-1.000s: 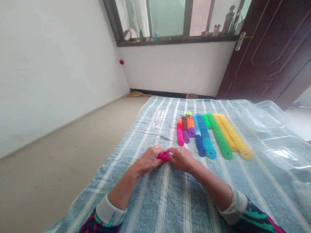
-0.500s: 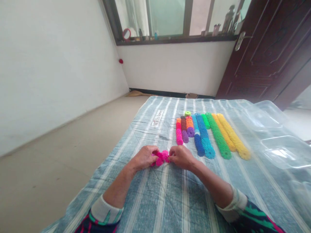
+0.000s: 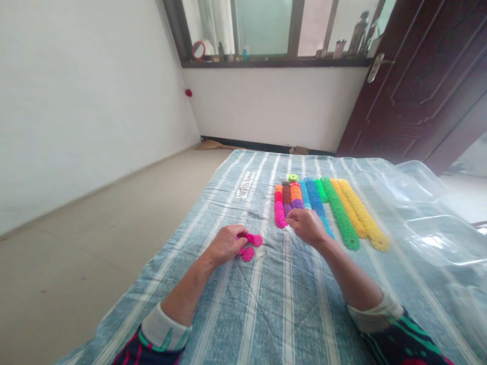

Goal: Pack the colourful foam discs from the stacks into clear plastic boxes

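Observation:
My left hand (image 3: 227, 244) is pinched on a cluster of joined pink notched plastic discs (image 3: 248, 254), low over the striped cloth. Two of the discs stick out to the right of its fingertips. My right hand (image 3: 306, 225) is at the near end of a row of red and pink discs (image 3: 279, 213). Its thumb and finger are closed together against the lowest pink disc; whether a disc is between them is hidden. The right hand and forearm cover parts of the purple and blue rows (image 3: 315, 195).
Green (image 3: 340, 215) and yellow (image 3: 363, 215) disc rows lie to the right. Clear plastic boxes (image 3: 445, 238) stand along the right side. A "With love" print (image 3: 245, 184) marks the blue striped cloth (image 3: 213, 314). Beyond are a window sill and a dark red door (image 3: 411, 91).
My right hand has left the pink cluster and moved right and away to the end of the pink row. My left hand still holds the cluster in nearly the same place.

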The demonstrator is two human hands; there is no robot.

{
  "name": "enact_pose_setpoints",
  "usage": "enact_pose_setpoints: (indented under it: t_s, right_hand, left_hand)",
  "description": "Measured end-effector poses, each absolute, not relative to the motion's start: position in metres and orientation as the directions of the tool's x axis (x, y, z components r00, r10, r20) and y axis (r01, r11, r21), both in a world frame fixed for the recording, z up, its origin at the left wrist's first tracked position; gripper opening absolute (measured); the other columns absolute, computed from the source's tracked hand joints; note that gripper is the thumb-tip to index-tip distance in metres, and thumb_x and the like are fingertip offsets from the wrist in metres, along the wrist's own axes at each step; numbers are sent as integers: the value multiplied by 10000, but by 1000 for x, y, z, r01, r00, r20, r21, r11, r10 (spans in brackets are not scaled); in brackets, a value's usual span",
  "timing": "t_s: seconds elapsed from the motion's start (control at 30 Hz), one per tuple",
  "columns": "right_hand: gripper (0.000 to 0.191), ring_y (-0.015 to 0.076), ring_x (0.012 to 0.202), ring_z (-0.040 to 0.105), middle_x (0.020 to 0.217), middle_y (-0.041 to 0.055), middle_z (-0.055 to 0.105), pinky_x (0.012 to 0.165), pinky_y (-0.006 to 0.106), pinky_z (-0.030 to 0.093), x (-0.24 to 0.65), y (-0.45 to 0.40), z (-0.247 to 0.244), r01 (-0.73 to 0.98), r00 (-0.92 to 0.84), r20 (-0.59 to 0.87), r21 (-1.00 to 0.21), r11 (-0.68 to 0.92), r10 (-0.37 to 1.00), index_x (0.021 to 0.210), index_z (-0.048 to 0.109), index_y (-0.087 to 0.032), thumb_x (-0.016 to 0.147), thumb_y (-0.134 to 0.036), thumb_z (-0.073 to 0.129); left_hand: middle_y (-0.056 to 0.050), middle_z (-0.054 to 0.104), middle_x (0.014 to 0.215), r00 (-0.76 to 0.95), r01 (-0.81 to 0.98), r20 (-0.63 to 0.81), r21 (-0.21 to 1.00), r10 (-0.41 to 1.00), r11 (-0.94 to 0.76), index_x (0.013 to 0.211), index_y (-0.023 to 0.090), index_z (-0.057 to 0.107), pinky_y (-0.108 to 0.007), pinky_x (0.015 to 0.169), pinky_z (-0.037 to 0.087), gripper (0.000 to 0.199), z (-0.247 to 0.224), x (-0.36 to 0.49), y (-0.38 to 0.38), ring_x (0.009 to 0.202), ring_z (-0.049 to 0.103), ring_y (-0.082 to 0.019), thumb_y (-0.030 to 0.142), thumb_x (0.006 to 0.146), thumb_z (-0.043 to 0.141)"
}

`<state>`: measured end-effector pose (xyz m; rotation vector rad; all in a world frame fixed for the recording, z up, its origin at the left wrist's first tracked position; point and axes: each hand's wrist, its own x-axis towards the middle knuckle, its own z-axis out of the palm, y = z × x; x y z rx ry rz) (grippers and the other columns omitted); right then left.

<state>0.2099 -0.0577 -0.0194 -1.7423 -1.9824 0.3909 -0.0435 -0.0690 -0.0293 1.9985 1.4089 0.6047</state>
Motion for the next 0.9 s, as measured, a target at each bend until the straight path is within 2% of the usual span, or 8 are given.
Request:
enact_pose_setpoints:
  t_s: [0.23,0.43,0.53,0.6,0.77,0.9]
  right_hand:
    - [228,175,773,640,838,60,728,576,262,274,195,-58,-34,945,-80,95,-310,106,992,838,703,-219,900,-313,504]
    - [244,196,785,654,865,65,736,591,266,300,194,-59,-35,960,-38,137,-269,74,990,972,694,-240,921,-337,476]
    - [248,198,762,653,833,64,732,594,265,309,194,-60,-34,945,-26,178,-317,82,984,940,701,-232,922,-340,478]
    - [236,185,739,647,800,55,725,596,258,316,192,-61,-34,912,-43,205,-391,122,978,893,708,-221,913,-325,498]
    - [191,124,612,576,659,6,655,570,222,319,178,-69,-37,698,-204,245,-642,316,948,864,725,-187,867,-314,582]
    - [203,96,512,475,534,-40,552,515,211,277,164,-77,-40,589,-266,234,-729,350,935,903,729,-170,841,-334,627]
  left_hand:
    - [31,578,571,275,611,-12,774,961,-165,735,176,695,-234,521,368,175,-29,-42,-72,516,502,-129,308,722,579]
    - [27,610,580,210,552,-35,829,977,-89,750,165,709,-222,491,374,196,-30,-41,-72,479,493,-112,334,708,618]
    - [11,646,633,186,511,-47,858,981,-56,763,159,714,-216,497,387,209,-28,-40,-72,515,521,-114,341,696,639]
    - [14,635,614,185,479,-65,877,981,-32,755,154,710,-213,492,388,205,-25,-39,-73,511,517,-110,336,684,648]
    - [23,624,582,221,387,-121,922,968,27,748,146,698,-205,491,382,204,-18,-30,-80,501,516,-99,328,660,671]
    - [20,621,576,284,318,-154,946,946,58,737,142,683,-208,493,385,232,-15,-22,-86,502,518,-99,355,648,704]
